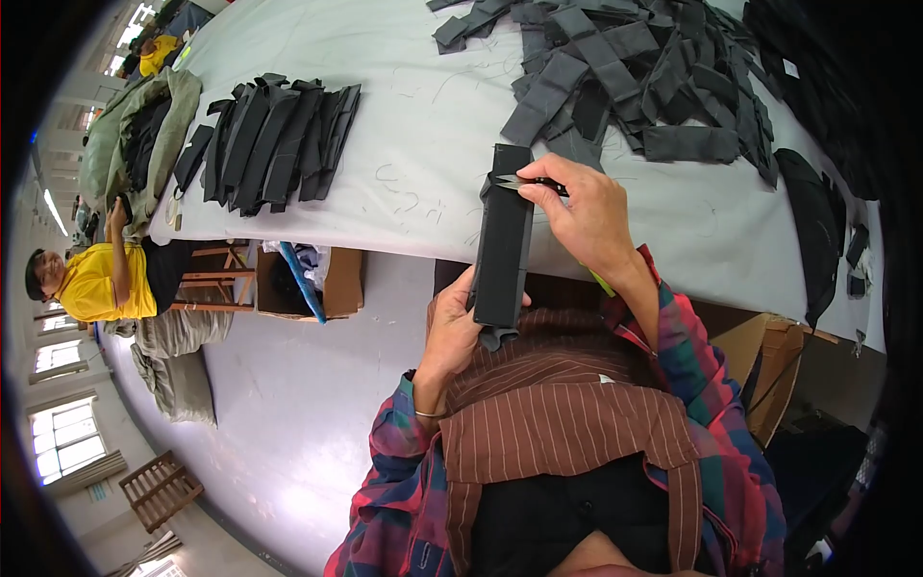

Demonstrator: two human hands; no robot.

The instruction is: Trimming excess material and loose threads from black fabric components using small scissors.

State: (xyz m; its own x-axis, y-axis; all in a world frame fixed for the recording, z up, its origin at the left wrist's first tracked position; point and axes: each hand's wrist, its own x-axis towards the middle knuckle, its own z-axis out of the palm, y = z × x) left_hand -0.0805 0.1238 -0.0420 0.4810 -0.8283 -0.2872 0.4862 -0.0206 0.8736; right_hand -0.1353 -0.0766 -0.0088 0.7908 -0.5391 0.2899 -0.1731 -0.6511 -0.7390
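A long black fabric strip point(501, 260) extends over the near table edge, its lower end above my lap. My left hand point(456, 322) is closed around its lower part, with the thumb and fingers at its sides. Small thread snips point(544, 182) with pointed silver blades sit in my right hand point(586, 213), pinched between thumb and fingers. The blades lie across the strip's upper end, and the tips reach its left edge. Whether they touch a thread is too small to tell.
Loose black fabric pieces point(615, 67) are heaped at the far right of the white-covered table point(413, 125). A neater row of black strips point(274, 144) lies at the left. A cardboard box point(344, 282) stands below the table. A person in yellow point(106, 281) stands at the far left.
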